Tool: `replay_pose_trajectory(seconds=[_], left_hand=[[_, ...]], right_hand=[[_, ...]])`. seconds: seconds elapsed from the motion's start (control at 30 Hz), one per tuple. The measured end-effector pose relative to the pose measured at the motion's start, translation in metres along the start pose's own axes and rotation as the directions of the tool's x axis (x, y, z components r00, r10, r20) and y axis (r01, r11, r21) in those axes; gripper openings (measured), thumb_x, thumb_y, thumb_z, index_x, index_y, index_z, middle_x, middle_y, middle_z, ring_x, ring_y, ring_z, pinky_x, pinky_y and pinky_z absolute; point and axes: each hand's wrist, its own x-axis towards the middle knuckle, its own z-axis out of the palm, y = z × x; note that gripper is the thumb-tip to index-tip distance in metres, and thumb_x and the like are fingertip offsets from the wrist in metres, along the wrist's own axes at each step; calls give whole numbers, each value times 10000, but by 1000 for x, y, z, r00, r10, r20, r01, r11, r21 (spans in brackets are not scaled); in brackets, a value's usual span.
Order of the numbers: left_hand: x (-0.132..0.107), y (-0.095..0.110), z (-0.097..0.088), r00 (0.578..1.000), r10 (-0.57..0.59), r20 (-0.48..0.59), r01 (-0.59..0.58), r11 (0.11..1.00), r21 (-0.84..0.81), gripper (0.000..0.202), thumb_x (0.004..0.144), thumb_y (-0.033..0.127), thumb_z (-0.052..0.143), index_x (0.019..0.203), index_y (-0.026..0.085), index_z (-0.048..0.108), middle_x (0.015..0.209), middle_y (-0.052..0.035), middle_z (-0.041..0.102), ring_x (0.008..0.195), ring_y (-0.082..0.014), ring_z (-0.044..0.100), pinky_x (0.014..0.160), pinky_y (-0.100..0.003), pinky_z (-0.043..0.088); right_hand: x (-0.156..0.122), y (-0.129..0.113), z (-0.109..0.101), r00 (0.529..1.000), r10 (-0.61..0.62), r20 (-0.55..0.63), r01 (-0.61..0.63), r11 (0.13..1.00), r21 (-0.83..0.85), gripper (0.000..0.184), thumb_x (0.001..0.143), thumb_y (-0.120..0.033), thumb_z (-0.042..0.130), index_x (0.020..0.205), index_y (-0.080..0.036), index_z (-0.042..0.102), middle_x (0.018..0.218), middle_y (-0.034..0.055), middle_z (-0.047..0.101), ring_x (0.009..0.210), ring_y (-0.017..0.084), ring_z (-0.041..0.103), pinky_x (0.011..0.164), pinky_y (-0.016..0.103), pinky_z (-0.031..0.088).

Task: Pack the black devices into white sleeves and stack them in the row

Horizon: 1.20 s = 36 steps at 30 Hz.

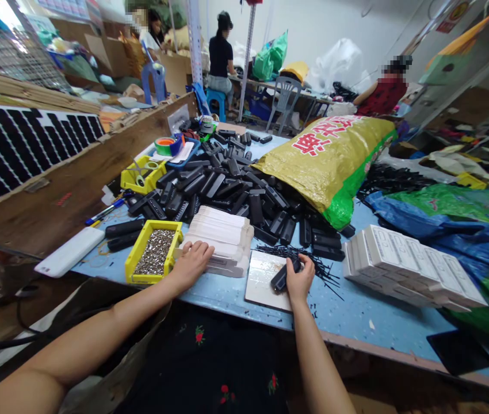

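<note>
My left hand (193,263) rests on the near left side of a stack of flat white cartons (221,233), its fingers spread and slightly bent over them. Between the fingers I make out no separate carton. Closed around a small black elongated device (279,280) is my right hand (300,277). The device is tilted just over a white square board (264,279), and the fingers cover its far end. Thin black strips (324,267) lie scattered beside and behind that hand. Left of my left hand stands a yellow bin (130,270) with small shiny metal parts (155,253).
A heap of black devices (227,184) covers the table's middle, spilling from a gold and green sack (322,155). White boxes (408,264) are stacked at right. A white oblong case (69,251) and a yellow tray with scissors (143,174) lie left. Several people sit further back.
</note>
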Motion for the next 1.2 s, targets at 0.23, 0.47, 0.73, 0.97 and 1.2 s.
replay_pose_trajectory(seconds=[0.23,0.47,0.73,0.97,1.2], left_hand=[[20,-17,-12,982,109,156,-82,982,-171,116,737,157,576,847,185,551,795,-54,663,817,-219,581,855,-356,348],[26,-21,-34,983,151,107,-105,931,-349,33,731,207,579,759,192,571,1080,-93,654,1049,-243,567,874,-336,423],[-15,33,-59,902,132,412,415,4,-910,161,678,290,628,758,177,710,740,-61,707,705,-216,646,624,-295,516],[-35,47,-24,934,141,329,332,5,-943,544,571,316,727,1095,204,629,958,-43,664,877,-203,603,785,-290,467],[-42,21,-35,971,146,189,88,515,-852,1057,594,389,787,1450,289,174,1142,-82,649,1012,-258,620,881,-319,448]], right_hand=[[-2,1,-2,1000,-8,29,6,999,41,305,757,-411,541,922,-155,559,990,121,566,938,238,522,890,405,402],[1,2,-3,999,-5,52,2,999,53,257,757,-388,540,867,-158,570,958,111,571,940,237,528,905,412,399],[-38,-108,-25,864,-475,169,423,865,270,360,830,-308,573,1184,-250,546,1139,96,537,1088,264,502,955,455,385],[-64,-155,-30,650,-607,456,516,794,321,145,807,-270,658,950,-246,646,1009,62,564,1005,236,494,898,406,394],[-58,-141,-45,643,-475,600,169,853,494,179,799,-370,668,708,-222,626,959,37,548,968,204,499,903,380,372]])
